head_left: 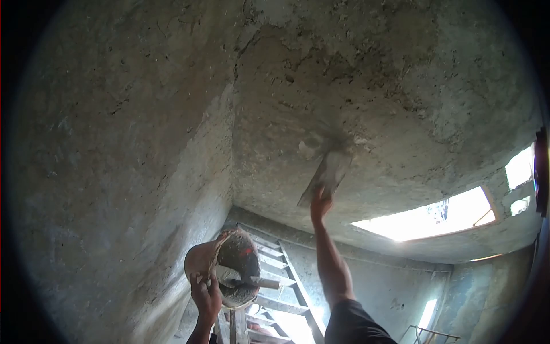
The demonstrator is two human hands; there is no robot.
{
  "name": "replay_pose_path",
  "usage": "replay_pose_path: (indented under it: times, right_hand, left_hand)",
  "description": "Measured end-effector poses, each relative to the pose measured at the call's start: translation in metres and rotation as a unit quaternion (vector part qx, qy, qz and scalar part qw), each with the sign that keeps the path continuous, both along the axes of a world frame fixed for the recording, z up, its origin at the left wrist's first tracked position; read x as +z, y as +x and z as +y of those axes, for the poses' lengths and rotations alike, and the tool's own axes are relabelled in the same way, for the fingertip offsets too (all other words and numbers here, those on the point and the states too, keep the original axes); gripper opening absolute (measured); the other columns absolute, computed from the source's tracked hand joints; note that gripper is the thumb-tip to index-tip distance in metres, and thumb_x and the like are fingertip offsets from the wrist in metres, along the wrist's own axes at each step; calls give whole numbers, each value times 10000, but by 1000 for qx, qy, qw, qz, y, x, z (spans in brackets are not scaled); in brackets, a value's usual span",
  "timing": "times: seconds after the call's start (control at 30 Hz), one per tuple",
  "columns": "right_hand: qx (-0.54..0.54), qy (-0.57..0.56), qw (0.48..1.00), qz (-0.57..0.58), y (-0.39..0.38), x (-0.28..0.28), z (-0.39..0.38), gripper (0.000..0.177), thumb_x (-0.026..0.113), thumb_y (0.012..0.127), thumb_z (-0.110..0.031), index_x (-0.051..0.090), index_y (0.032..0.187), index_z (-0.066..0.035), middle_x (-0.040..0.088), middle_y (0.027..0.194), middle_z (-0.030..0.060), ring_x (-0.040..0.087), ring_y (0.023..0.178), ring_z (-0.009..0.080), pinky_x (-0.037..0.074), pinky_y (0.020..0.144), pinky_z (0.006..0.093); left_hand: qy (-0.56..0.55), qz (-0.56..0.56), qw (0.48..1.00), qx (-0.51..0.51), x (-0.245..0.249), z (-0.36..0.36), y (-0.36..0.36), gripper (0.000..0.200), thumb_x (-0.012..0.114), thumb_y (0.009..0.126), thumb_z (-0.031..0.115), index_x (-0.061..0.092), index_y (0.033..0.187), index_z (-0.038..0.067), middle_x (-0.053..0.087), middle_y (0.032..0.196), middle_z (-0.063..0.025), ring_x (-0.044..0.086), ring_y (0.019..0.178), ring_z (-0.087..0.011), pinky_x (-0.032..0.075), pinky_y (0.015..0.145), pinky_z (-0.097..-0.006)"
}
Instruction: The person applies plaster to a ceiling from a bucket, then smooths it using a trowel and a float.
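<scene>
We look up at a rough grey ceiling [372, 69], patchy and cracked, which meets a plastered wall [114, 172] on the left along a vertical corner. A bright opening [429, 218] sits low on the right, with smaller lit gaps by the right edge. A ladder [281, 275] leans below centre, its rungs running behind the pan.

The pan [200, 261] is held up at lower left and tilted so its mouth faces us. It is lined with wet mortar [240, 258]. A tool [252, 281] lies across the mouth, handle sticking out to the right.

The trowel [326, 175] is at frame centre, blade pressed flat to the ceiling and blurred, with a smear of fresh mortar at its top end.

Hands: the right hand [319, 207] is clenched on the trowel handle just under the blade, arm stretched straight up. The left hand [206, 295] grips the pan's lower rim from beneath, fingers curled over the edge. The two hands are well apart.
</scene>
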State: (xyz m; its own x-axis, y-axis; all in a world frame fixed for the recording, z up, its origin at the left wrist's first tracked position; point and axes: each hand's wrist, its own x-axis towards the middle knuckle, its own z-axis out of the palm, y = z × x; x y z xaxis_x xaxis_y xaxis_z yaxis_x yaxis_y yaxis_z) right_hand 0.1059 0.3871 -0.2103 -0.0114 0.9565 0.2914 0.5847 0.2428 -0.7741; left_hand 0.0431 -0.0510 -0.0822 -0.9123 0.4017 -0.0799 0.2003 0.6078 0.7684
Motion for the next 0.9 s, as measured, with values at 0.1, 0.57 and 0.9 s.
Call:
replay_pose_path:
  times: [0.1,0.57,0.9]
  right_hand:
    - [-5,154,986,70,-53,112,10,523,569,896,-369,576,1133,98,627,1010,295,602,962,428,458,816,443]
    - [30,108,994,5,-86,8,4,459,564,886,-348,599,971,102,607,841,314,604,808,442,459,714,463]
    - [51,165,984,53,-121,139,1,473,553,908,-330,557,1123,92,615,961,315,586,894,476,451,755,487]
  left_hand:
    - [-6,-70,997,30,7,4,0,293,563,885,171,610,897,-118,502,1015,-185,551,936,-364,436,817,-427]
    - [36,-57,996,57,1,-1,-4,267,577,890,182,632,878,-79,522,996,-152,577,878,-319,456,758,-397]
    - [3,-38,997,60,15,-10,-9,234,577,880,171,639,850,-52,531,996,-120,598,805,-315,455,716,-413]
